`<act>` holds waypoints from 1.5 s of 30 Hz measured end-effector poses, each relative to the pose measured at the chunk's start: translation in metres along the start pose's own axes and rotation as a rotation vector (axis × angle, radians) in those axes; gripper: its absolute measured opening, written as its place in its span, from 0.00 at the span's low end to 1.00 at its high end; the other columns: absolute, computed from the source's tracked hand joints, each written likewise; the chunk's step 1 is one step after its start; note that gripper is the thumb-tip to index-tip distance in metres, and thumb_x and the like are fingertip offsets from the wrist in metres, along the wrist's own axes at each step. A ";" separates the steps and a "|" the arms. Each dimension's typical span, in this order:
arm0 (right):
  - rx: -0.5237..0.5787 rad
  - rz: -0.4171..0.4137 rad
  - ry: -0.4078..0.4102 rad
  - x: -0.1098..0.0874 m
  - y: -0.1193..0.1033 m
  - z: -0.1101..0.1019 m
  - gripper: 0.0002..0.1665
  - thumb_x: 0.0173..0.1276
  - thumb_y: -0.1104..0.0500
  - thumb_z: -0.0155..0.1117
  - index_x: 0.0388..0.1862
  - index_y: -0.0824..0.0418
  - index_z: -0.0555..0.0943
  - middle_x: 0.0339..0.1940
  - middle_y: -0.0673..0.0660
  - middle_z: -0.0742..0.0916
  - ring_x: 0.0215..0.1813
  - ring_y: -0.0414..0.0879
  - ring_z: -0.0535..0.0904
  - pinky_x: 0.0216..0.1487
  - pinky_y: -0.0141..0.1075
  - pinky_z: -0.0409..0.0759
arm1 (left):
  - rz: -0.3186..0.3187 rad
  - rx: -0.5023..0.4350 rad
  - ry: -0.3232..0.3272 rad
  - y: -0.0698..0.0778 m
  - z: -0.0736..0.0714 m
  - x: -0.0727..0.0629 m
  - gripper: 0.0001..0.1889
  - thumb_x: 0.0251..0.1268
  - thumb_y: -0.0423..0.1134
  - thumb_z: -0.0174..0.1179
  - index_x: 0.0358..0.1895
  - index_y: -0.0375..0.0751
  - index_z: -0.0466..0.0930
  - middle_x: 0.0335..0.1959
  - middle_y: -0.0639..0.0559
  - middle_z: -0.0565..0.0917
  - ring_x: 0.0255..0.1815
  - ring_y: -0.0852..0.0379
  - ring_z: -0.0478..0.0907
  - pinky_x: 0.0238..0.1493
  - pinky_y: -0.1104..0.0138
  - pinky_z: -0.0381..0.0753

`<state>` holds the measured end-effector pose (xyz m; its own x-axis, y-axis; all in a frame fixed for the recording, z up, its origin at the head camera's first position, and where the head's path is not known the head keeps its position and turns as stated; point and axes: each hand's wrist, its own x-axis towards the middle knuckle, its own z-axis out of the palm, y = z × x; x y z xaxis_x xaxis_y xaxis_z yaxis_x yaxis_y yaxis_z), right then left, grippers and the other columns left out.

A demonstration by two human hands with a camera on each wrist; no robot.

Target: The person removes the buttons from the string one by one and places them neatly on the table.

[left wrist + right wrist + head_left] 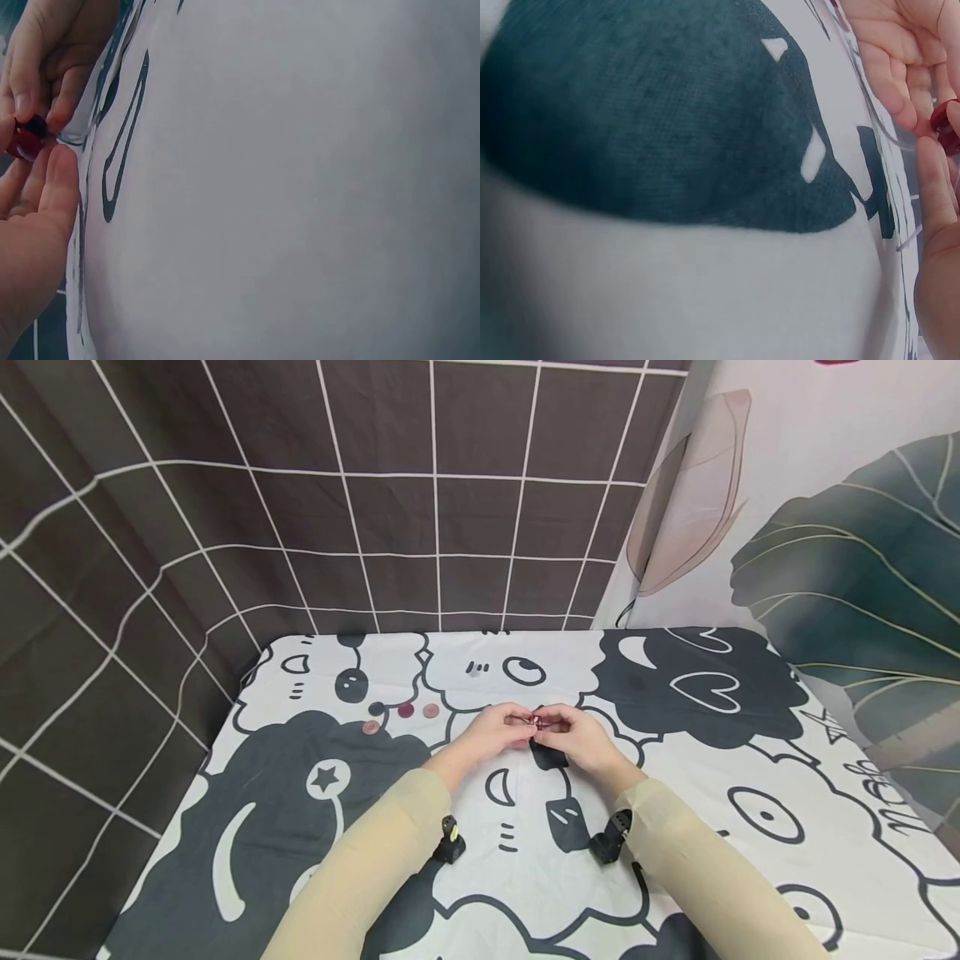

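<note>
My left hand (497, 731) and right hand (577, 739) meet fingertip to fingertip over the middle of the patterned cloth. Between them both pinch a small, glossy red button-like disc (26, 145). A darker rounded part (34, 124) shows against it, at the right thumb in the left wrist view. The right wrist view has the same red disc (945, 124) at its right edge, partly covered by fingers. To the left of the hands lie small round discs: a dark one (377, 709), a dark red one (406, 709) and pinkish ones (431, 711).
A white and dark cloth (480, 868) printed with cartoon faces covers the table. Behind and to the left hangs a dark curtain (480, 510) with white grid lines. At the right is a leaf-patterned curtain (847, 560). Black cameras (450, 842) sit at both wrists.
</note>
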<state>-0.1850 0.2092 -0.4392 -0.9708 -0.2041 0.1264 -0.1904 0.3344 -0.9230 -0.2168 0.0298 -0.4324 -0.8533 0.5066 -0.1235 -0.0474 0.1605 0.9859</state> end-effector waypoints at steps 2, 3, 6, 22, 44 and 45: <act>0.006 0.002 0.000 0.001 0.000 0.000 0.21 0.58 0.69 0.67 0.50 0.75 0.75 0.43 0.67 0.83 0.42 0.49 0.82 0.40 0.27 0.78 | 0.004 0.013 0.004 0.000 0.000 0.000 0.18 0.60 0.33 0.62 0.52 0.31 0.75 0.40 0.45 0.82 0.37 0.55 0.81 0.41 0.68 0.80; 0.007 0.002 -0.002 0.001 0.000 -0.001 0.21 0.58 0.69 0.66 0.50 0.75 0.75 0.44 0.67 0.83 0.43 0.50 0.82 0.40 0.27 0.78 | 0.007 0.020 0.006 0.000 -0.001 -0.001 0.18 0.60 0.33 0.62 0.52 0.31 0.76 0.40 0.45 0.82 0.37 0.55 0.81 0.41 0.68 0.80; 0.002 0.006 -0.003 -0.002 -0.010 -0.001 0.20 0.58 0.71 0.65 0.49 0.76 0.75 0.43 0.69 0.82 0.44 0.55 0.82 0.40 0.27 0.78 | 0.017 0.043 0.013 0.000 -0.002 0.000 0.17 0.60 0.34 0.62 0.52 0.32 0.76 0.40 0.46 0.82 0.37 0.57 0.81 0.41 0.69 0.80; -0.101 0.061 0.028 -0.010 -0.041 -0.003 0.21 0.59 0.69 0.64 0.51 0.76 0.75 0.44 0.69 0.82 0.44 0.56 0.81 0.38 0.23 0.75 | 0.009 0.176 0.037 0.000 -0.009 -0.002 0.17 0.60 0.37 0.62 0.52 0.36 0.78 0.40 0.50 0.82 0.35 0.59 0.80 0.37 0.69 0.78; -0.135 0.051 0.042 -0.005 -0.021 -0.009 0.22 0.58 0.68 0.66 0.51 0.75 0.75 0.42 0.69 0.84 0.43 0.56 0.82 0.37 0.24 0.75 | 0.041 0.246 0.082 -0.003 -0.023 -0.004 0.18 0.61 0.39 0.62 0.53 0.38 0.78 0.43 0.51 0.83 0.39 0.59 0.79 0.43 0.68 0.77; -0.138 0.053 0.044 -0.004 -0.016 -0.010 0.22 0.58 0.67 0.67 0.51 0.74 0.76 0.42 0.68 0.84 0.42 0.54 0.82 0.37 0.24 0.75 | 0.043 0.246 0.082 -0.003 -0.024 -0.004 0.18 0.61 0.39 0.62 0.53 0.38 0.78 0.43 0.51 0.83 0.39 0.59 0.79 0.43 0.68 0.77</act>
<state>-0.1797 0.2136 -0.4215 -0.9849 -0.1428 0.0974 -0.1539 0.4678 -0.8704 -0.2259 0.0073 -0.4323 -0.8916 0.4484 -0.0629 0.1086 0.3467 0.9317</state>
